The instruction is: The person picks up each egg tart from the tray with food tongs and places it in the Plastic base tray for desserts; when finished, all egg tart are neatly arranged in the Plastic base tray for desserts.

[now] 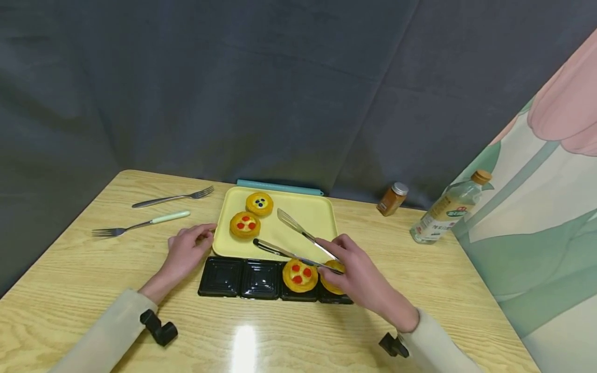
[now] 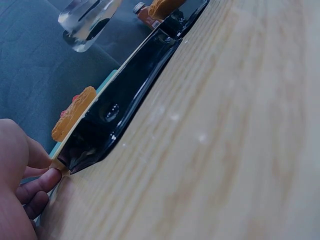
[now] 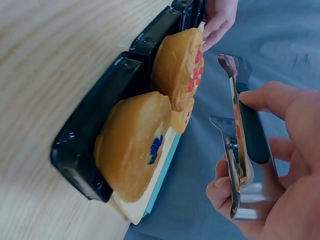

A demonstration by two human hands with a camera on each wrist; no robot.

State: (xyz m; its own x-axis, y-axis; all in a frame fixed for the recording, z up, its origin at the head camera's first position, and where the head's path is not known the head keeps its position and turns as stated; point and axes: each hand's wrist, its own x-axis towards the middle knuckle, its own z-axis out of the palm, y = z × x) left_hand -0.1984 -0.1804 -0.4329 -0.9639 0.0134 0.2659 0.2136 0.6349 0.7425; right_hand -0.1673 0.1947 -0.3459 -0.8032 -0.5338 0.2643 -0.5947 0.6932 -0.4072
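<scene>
Steel tongs sit in my right grip, thumb and fingers curled round them, their arms spread apart over the yellow tray. My left grip pinches the tray's left edge. On my head feed I see a red-topped tart and a blue-topped tart on the tray; nearer me, the black box holds two more tarts. Two forks lie leftward on the worktop.

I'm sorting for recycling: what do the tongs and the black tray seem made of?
The tongs: mostly shiny metal, perhaps stainless steel, given their mirror-like reflections. The black tray: glossy, probably moulded plastic, judging by crisp ridges and bright highlights.
</scene>
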